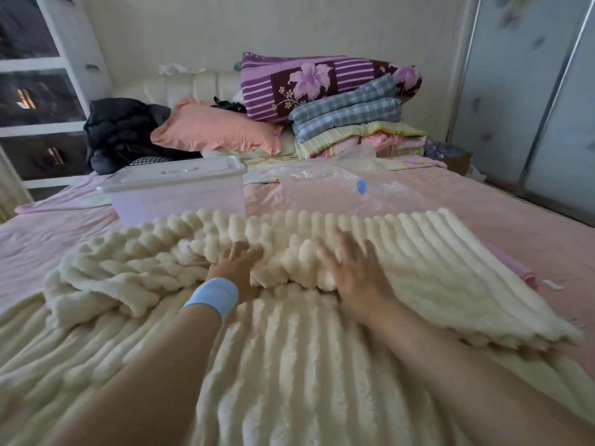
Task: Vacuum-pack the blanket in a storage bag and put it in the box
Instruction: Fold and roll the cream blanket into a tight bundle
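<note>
A cream blanket (289, 349) with thick ribs lies spread over the near half of a bed (483, 201) covered in a pink sheet, and its far edge is folded back toward the person in a bunched roll. The left grip (236, 268), a bare hand with a pale blue wristband (214, 297), has its fingers curled into that roll and clutches it. The right grip (354, 275) lies flat on the fold with its fingers spread, grasping nothing. Beyond the blanket on the left stands a clear plastic box (180, 197) with its white lid (174, 175) on. To its right a clear storage bag (325, 185) with a blue valve (362, 186) lies flat on the sheet. Pillows and folded bedding (322, 101) are piled at the headboard.
</note>
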Action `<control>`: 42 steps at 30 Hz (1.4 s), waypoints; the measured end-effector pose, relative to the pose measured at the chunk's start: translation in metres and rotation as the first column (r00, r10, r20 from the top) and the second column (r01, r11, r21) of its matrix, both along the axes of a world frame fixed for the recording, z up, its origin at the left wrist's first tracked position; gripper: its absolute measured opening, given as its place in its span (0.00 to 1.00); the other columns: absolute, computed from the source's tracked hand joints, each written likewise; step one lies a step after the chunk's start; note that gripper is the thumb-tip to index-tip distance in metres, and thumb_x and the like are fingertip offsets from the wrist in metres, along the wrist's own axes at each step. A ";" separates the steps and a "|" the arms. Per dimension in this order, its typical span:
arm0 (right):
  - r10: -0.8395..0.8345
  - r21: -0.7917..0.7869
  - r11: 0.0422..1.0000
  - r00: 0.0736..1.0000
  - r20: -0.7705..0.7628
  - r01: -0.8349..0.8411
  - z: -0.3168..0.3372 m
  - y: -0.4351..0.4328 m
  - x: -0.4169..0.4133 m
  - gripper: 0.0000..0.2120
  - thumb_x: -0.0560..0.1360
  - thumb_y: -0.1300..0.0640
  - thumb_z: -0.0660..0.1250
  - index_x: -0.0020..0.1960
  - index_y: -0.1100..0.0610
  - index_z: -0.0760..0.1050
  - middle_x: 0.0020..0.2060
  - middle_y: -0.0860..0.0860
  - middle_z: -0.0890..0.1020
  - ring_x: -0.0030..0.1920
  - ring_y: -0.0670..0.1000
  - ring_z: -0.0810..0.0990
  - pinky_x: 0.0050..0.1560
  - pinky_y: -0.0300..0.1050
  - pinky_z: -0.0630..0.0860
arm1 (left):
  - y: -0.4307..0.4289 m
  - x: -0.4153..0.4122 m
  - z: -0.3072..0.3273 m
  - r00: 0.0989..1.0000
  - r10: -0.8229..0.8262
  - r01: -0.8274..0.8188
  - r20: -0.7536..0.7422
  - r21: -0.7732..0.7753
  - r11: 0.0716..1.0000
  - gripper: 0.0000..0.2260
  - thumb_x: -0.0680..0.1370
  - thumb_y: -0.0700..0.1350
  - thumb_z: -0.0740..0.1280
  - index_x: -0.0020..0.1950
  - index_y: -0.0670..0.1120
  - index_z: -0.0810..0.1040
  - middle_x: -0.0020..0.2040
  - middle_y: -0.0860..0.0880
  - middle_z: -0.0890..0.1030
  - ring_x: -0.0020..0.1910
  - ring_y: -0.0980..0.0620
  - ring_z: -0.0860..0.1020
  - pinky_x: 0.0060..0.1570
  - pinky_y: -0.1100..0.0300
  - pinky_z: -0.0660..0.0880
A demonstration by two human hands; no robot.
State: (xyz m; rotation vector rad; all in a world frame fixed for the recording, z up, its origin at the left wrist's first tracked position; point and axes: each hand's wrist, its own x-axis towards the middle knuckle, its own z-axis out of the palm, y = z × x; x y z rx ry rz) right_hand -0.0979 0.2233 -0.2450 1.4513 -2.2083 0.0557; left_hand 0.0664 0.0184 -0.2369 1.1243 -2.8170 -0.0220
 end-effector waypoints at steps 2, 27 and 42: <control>0.310 -0.037 0.943 0.915 -0.259 -0.330 -0.014 -0.021 0.010 0.33 0.74 0.58 0.62 0.79 0.52 0.59 0.75 0.61 0.67 0.71 0.62 0.71 0.67 0.62 0.70 | -0.007 -0.006 -0.005 0.994 0.021 -0.017 0.111 -0.041 0.999 0.41 0.72 0.58 0.70 0.77 0.62 0.48 0.77 0.53 0.45 0.76 0.43 0.54 0.71 0.38 0.59; 0.140 -0.175 0.982 0.895 0.424 -0.070 0.046 -0.096 0.006 0.15 0.76 0.42 0.64 0.53 0.52 0.68 0.45 0.49 0.79 0.46 0.56 0.80 0.38 0.48 0.70 | -0.042 0.008 0.054 0.853 0.071 -0.099 -0.516 -0.027 0.995 0.10 0.77 0.38 0.58 0.57 0.42 0.69 0.52 0.42 0.77 0.50 0.40 0.74 0.43 0.52 0.67; -0.038 0.365 0.896 0.778 0.627 -0.251 0.036 -0.022 0.094 0.38 0.69 0.45 0.73 0.76 0.42 0.62 0.71 0.45 0.70 0.67 0.52 0.74 0.65 0.50 0.74 | 0.051 0.085 0.056 0.956 -0.090 0.032 0.281 0.206 0.978 0.27 0.74 0.47 0.68 0.71 0.60 0.64 0.70 0.52 0.63 0.69 0.45 0.64 0.68 0.50 0.66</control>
